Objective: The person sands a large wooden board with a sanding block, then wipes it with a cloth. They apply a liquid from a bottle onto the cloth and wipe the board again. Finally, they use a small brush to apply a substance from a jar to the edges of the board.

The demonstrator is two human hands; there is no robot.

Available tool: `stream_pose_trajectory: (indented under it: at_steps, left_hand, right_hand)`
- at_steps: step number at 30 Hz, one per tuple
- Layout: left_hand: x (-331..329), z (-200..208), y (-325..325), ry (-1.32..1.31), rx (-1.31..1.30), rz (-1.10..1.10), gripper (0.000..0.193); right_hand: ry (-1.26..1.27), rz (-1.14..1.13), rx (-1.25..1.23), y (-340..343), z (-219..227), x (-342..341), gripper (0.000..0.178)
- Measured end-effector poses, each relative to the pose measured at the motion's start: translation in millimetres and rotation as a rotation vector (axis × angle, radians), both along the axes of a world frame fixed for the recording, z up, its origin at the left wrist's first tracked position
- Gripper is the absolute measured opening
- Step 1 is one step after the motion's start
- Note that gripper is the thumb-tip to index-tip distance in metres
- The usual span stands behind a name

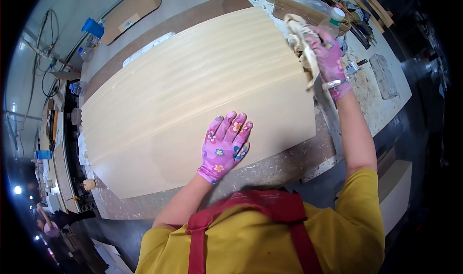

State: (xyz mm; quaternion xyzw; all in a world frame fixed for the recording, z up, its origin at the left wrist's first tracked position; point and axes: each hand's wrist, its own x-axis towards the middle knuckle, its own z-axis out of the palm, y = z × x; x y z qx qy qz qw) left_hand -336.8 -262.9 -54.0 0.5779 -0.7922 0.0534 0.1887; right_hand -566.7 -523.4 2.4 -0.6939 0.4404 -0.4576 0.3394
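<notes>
A large pale wood-grain panel lies flat on the workbench in front of me. Near its front edge, my left hand in a pink flowered glove rests palm down on the wood, fingers stretched and slightly apart. My right hand, gloved alike and with a band at the wrist, grips a crumpled beige, stained rag at the panel's far right edge. Part of the rag hangs down along that edge. My right fingers are partly hidden by the cloth.
Beside the right hand stand a white-capped bottle and a small glue bottle. A grey block lies on the stained side table. Cardboard and a blue container sit at the back left. Another person is at far left.
</notes>
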Motion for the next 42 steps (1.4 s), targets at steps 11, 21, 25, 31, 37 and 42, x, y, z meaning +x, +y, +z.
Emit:
stream_pose_trajectory:
  at_steps: [11,21,25,31,37,42]
  left_hand:
    - [-3,-1,-4,0.006,0.012,-0.023,0.047]
    - [61,36,-14,0.142,-0.100,0.089,0.041]
    - [127,55,-51,0.021,-0.128,0.221,0.057]
    - [162,40,-106,0.043,-0.018,0.325,0.051]
    - [163,38,-110,0.001,-0.061,0.287,0.050]
    - [161,39,-110,0.040,-0.015,0.320,0.053]
  right_hand:
    - [0.409,0.462,-0.328,22,-36,63,0.022]
    - [0.147,0.011,-0.381,-26,0,6,0.027]
    - [-0.231,-0.148,0.168,-60,-1,-38,0.033]
    - [0.094,0.280,0.002,-67,-64,13,0.035]
    - [-0.055,0.002,0.150,-67,-71,8,0.031]
    - [-0.168,-0.063,0.142,-72,-63,14,0.033]
